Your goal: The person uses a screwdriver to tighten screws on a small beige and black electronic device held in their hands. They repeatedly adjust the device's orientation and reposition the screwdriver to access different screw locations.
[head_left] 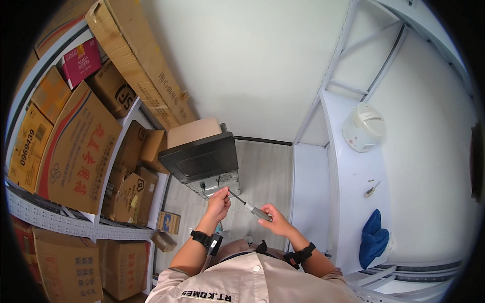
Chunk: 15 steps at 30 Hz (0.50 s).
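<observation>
My right hand [275, 220] is wrapped around the grey handle of a screwdriver [260, 214]. Its dark shaft points up and left to the fingertips of my left hand [219, 203]. Those fingers are pinched together at the tip; whether they grip the shaft or a small piece there is hidden. Just beyond them stands a boxy appliance with a silver metal side [228, 181] and a wide black panel [201, 157] above it. A beige part [194, 132] rises behind the panel.
Shelves full of cardboard boxes [81, 151] line the left, with a long carton [144, 65] leaning at the back. On the right, a white shelf [348, 197] bears a white rice-cooker-like pot [364, 127], another screwdriver [372, 190] and a blue cloth-like bundle [373, 239]. Small boxes [168, 222] lie at lower left.
</observation>
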Motion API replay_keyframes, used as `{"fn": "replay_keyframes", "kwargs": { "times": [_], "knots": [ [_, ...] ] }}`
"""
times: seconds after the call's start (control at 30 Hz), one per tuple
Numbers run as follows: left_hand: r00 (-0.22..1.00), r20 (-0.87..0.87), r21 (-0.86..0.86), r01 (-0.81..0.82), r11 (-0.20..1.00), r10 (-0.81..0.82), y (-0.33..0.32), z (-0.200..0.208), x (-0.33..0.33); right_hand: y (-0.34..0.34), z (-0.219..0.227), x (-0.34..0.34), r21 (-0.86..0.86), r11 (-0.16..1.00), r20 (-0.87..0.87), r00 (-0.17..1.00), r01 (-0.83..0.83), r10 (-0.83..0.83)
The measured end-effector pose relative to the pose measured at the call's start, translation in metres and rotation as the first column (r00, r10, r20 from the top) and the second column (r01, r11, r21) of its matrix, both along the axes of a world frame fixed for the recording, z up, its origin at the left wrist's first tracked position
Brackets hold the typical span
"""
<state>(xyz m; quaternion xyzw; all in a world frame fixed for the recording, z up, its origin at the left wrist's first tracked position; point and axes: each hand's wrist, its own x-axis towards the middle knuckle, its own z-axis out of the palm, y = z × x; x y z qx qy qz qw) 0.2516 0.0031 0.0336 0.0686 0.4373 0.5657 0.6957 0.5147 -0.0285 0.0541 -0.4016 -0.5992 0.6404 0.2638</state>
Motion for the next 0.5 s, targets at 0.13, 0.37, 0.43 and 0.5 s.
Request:
{"fn": "replay_keyframes", "kwargs": {
  "times": [0.13,0.37,0.43,0.5],
  "knots": [
    [1.0,0.002,-0.134,-0.008,0.991,0.008,0.012,-0.028,-0.008,0.002,-0.018,-0.011,-0.081,0.996,0.017,1.0,0.024,-0.023],
    [0.983,-0.182,-0.313,-0.036,0.949,-0.023,0.035,-0.075,-0.032,0.014,-0.034,-0.051,-0.209,0.978,0.143,0.99,0.028,0.002],
    [0.977,-0.211,-0.32,-0.031,0.947,-0.039,0.046,-0.091,-0.041,0.017,-0.048,-0.065,-0.236,0.971,0.14,0.99,0.025,0.009],
    [0.974,-0.221,-0.339,-0.025,0.94,-0.053,0.057,-0.108,-0.052,0.021,-0.07,-0.078,-0.265,0.964,0.126,0.992,0.04,-0.006]
  ]
}}
